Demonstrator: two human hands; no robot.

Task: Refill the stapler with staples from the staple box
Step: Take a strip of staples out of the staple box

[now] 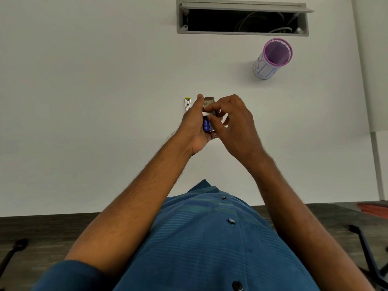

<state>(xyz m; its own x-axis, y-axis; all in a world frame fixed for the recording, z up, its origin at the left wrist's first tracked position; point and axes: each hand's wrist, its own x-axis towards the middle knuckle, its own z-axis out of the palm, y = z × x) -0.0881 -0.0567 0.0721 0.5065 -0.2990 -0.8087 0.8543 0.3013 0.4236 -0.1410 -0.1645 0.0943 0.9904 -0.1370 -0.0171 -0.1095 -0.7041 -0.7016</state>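
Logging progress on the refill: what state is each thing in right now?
staple box: opened, inner tray slid out, held in the left hand
right hand: pinching the tray end
stapler: lying on the desk, untouched
pen holder: upright
cable hatch: open

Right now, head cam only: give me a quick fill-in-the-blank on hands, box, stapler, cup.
1. The left hand holds the blue staple ____.
2. The right hand works at the box's open ____ end.
3. The stapler lies on the white ____, just left of the hands.
4. The cup has a ____ rim.

Missing words: box; far; desk; purple
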